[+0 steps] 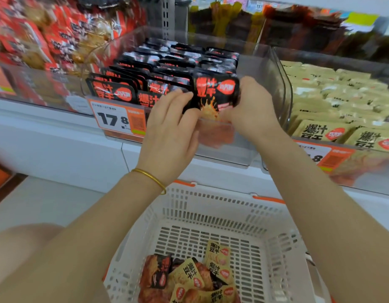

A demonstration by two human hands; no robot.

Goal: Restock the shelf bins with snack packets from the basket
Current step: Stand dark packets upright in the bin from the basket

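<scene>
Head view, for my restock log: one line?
left hand, right hand: grip black snack packet | at clear bin | white basket: packets remain

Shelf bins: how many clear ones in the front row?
3, side by side: left bin of red packets, middle bin of black packets, right bin of tan packets. Blurred stock behind may sit in more bins.

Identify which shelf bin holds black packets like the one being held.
The middle bin: its packets are black like the held packet; the left bin holds red ones, the right bin tan.
</scene>
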